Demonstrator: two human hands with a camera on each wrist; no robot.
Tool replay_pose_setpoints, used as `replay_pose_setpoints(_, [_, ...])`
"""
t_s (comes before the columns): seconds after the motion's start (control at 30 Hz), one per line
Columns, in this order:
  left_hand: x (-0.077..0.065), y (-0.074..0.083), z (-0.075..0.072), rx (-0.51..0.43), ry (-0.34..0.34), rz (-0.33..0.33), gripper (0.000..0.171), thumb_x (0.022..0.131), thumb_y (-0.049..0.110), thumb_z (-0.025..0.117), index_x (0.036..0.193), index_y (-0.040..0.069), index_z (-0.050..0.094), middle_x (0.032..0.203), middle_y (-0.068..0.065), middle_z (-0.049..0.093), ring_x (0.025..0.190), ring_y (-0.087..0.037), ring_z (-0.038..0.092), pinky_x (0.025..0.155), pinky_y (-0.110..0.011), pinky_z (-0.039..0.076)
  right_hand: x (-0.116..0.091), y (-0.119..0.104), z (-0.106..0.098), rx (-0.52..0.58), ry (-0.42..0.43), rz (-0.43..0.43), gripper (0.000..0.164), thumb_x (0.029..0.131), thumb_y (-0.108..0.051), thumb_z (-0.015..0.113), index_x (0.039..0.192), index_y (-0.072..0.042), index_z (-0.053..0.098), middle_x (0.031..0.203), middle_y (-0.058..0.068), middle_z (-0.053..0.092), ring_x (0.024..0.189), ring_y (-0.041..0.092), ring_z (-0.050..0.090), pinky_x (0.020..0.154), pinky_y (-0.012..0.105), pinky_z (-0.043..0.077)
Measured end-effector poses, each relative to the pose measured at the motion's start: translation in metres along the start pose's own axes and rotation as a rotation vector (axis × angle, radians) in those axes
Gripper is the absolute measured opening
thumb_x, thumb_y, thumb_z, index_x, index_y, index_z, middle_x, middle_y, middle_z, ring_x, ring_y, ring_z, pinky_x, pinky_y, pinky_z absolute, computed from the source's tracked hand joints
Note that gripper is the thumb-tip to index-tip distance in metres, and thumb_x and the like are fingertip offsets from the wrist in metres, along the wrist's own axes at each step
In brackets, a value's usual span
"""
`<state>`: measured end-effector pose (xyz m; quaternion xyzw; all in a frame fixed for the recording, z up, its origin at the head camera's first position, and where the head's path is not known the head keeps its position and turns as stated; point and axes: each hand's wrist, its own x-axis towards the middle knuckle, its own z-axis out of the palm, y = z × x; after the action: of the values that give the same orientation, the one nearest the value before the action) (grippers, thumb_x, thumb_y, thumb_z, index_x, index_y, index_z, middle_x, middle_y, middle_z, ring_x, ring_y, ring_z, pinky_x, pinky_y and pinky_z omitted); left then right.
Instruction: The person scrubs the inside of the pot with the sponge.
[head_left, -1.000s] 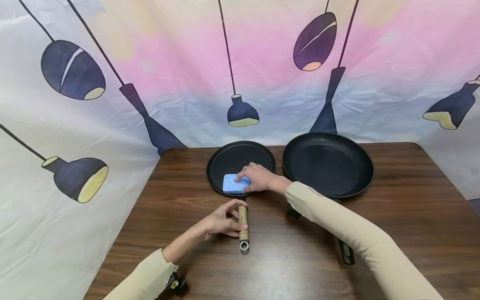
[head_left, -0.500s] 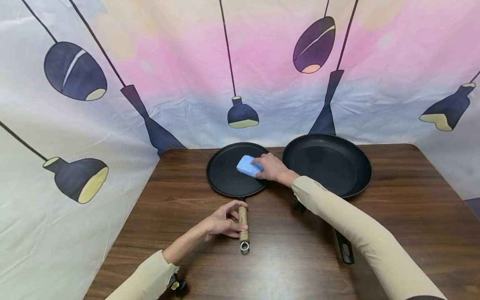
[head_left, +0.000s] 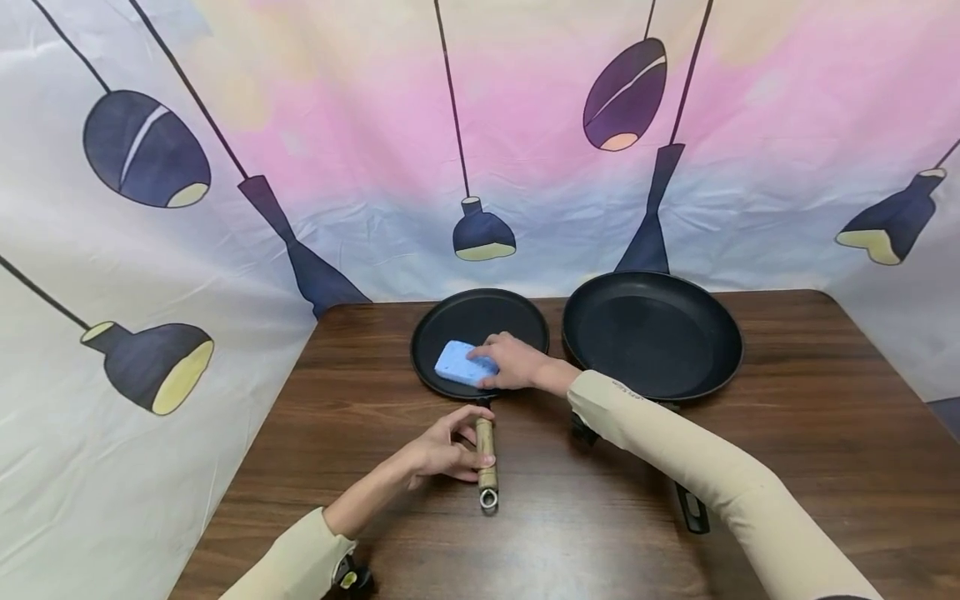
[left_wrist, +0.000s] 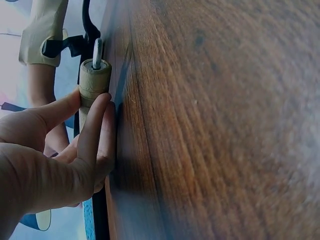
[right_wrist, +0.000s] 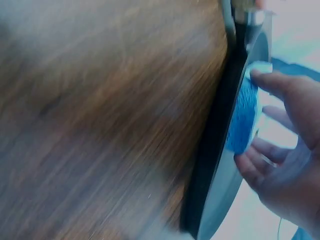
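Note:
A flat round black pan (head_left: 517, 312) lies at the back of the table with its wooden handle (head_left: 487, 479) pointing toward me. My left hand (head_left: 442, 447) grips that handle, thumb on one side and fingers on the other, as the left wrist view also shows. In my right hand (head_left: 513, 361) is a blue sponge (head_left: 453, 364), pinched between thumb and fingers over the near left part of the pan. The right wrist view shows the sponge (right_wrist: 243, 117) against the pan's inner face, close to the rim.
A larger, deeper black frying pan (head_left: 648, 333) stands to the right, its black handle (head_left: 693, 512) partly under my right forearm. Behind the wooden table (head_left: 600, 533) hangs a cloth backdrop (head_left: 360, 167) printed with lamps.
My right hand moved the sponge up and right across the pan, then back down and left to the near left part. The left hand has stayed on the handle.

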<state>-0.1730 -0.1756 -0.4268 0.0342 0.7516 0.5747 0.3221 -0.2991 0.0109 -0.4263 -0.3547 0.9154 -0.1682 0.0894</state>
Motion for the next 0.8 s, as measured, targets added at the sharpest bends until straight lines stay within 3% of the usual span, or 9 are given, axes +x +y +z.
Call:
replay_pose_setpoints(0.17, [0.000,0.001,-0.001,-0.010,0.003,0.003,0.065,0.088,-0.003,0.076,0.144,0.010,0.047,0.112,-0.014,0.047,0.087,-0.022,0.065,0.077,-0.041,0.066,0.007,-0.005,0.002,0.033,-0.022,-0.079,0.053,0.094,-0.032,0.076,0.143,-0.019,0.060,0.140,0.011,0.059,0.130,0.030,0.051,0.110,0.046,0.048])
replay_pose_setpoints(0.33, [0.000,0.000,-0.004,-0.009,0.006,-0.003,0.064,0.088,-0.003,0.077,0.144,0.011,0.048,0.112,-0.014,0.047,0.088,-0.022,0.065,0.078,-0.041,0.066,0.023,-0.004,0.003,0.061,0.019,-0.052,0.051,0.093,-0.033,0.078,0.140,-0.019,0.063,0.140,0.011,0.060,0.131,0.031,0.052,0.110,0.046,0.049])
replay_pose_setpoints(0.6, [-0.002,-0.001,-0.003,-0.018,0.005,0.006,0.065,0.087,-0.004,0.077,0.143,0.011,0.048,0.110,-0.014,0.048,0.082,-0.021,0.068,0.077,-0.042,0.066,0.059,0.009,0.002,0.017,0.150,0.167,0.055,0.096,-0.038,0.073,0.145,-0.017,0.058,0.142,0.015,0.055,0.130,0.033,0.051,0.102,0.047,0.054])
replay_pose_setpoints(0.7, [-0.001,-0.001,-0.001,-0.025,0.004,0.013,0.065,0.086,-0.005,0.078,0.143,0.010,0.049,0.108,-0.012,0.047,0.080,-0.020,0.069,0.077,-0.042,0.066,0.064,0.015,0.000,-0.004,0.210,0.281,0.055,0.098,-0.037,0.070,0.145,-0.014,0.057,0.141,0.018,0.054,0.127,0.035,0.052,0.099,0.048,0.054])
replay_pose_setpoints(0.8, [0.000,-0.001,-0.001,-0.020,-0.005,0.015,0.065,0.086,-0.003,0.079,0.143,0.010,0.049,0.108,-0.012,0.047,0.079,-0.020,0.069,0.077,-0.041,0.066,0.067,0.017,0.000,-0.084,0.242,0.338,0.054,0.100,-0.038,0.067,0.146,-0.013,0.056,0.138,0.019,0.056,0.123,0.035,0.054,0.099,0.047,0.054])
